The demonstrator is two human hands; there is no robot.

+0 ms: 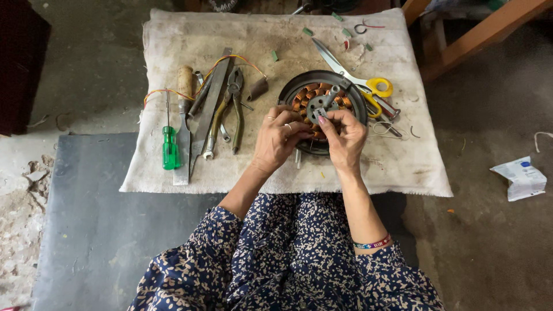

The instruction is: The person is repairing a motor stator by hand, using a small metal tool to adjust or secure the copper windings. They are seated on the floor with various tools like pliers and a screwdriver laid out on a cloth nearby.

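Floral sleeves (288, 270) nearest, left hand (277, 138) fingers curled on motor stator (322, 106), right hand (347, 138) pinching its winding

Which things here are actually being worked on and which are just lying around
In hand: left hand and right hand both on the round motor stator with copper windings.

Lying about: green screwdriver, flat file, pliers, yellow-handled scissors, crumpled paper packet.
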